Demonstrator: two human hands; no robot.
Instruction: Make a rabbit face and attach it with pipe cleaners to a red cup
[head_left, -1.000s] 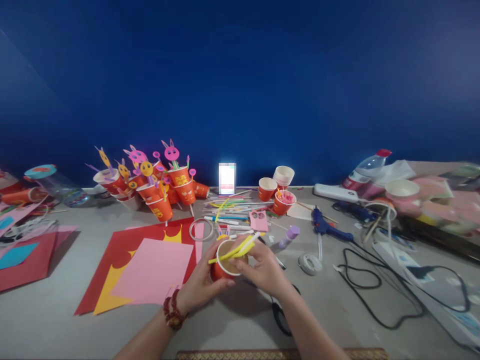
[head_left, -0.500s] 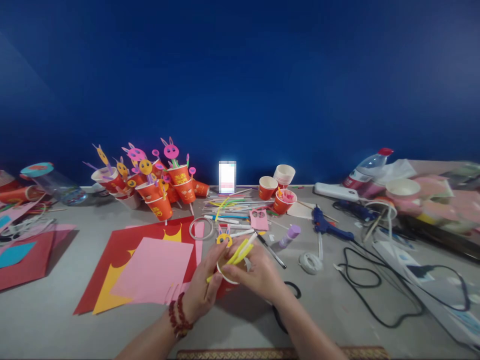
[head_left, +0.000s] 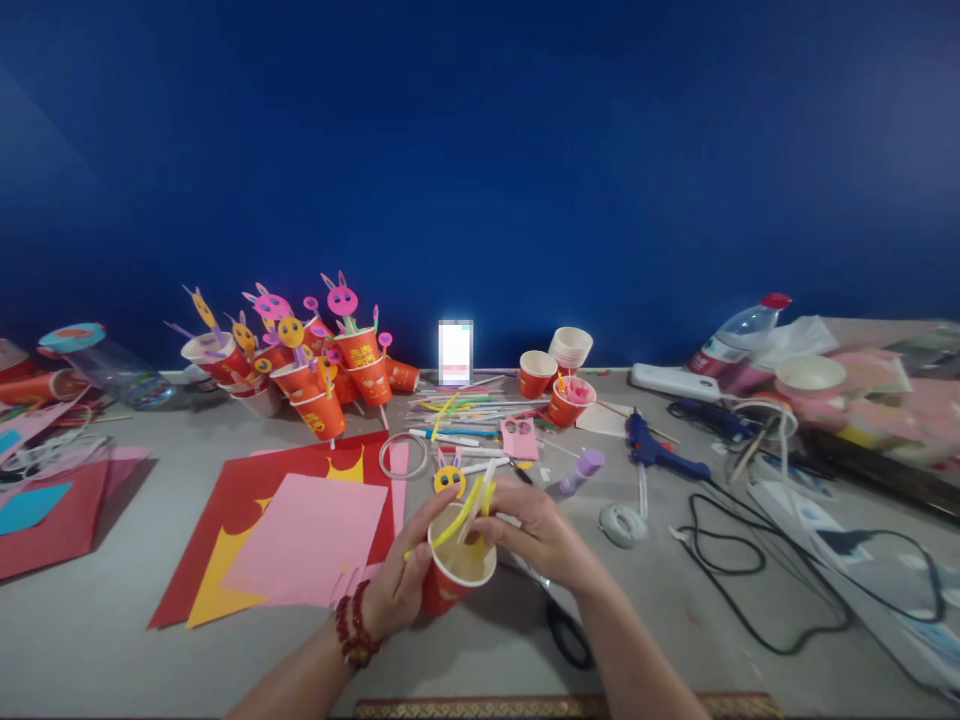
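Note:
My left hand (head_left: 396, 590) is wrapped round a red paper cup (head_left: 451, 575) held just above the grey table, its open mouth tilted up toward me. My right hand (head_left: 536, 530) pinches a bundle of yellow and white straws (head_left: 469, 505) that lies across the cup's rim and pokes out to the left. A yellow bunny-face cutout (head_left: 448, 480) lies on the table just beyond the cup. A red bead bracelet (head_left: 351, 628) sits on my left wrist.
Red, yellow and pink paper sheets (head_left: 300, 530) lie to the left. Decorated cups (head_left: 315, 375) stand at the back left, loose straws (head_left: 465, 415) and plain cups (head_left: 555, 385) behind. A blue glue gun (head_left: 660, 455), tape roll (head_left: 619, 522), black cables (head_left: 750, 580) and scissors (head_left: 559, 620) lie to the right.
The cup has come lower and nearer to me and tilted, with my left hand sliding down its side. My right hand has swung the straws more upright over the rim.

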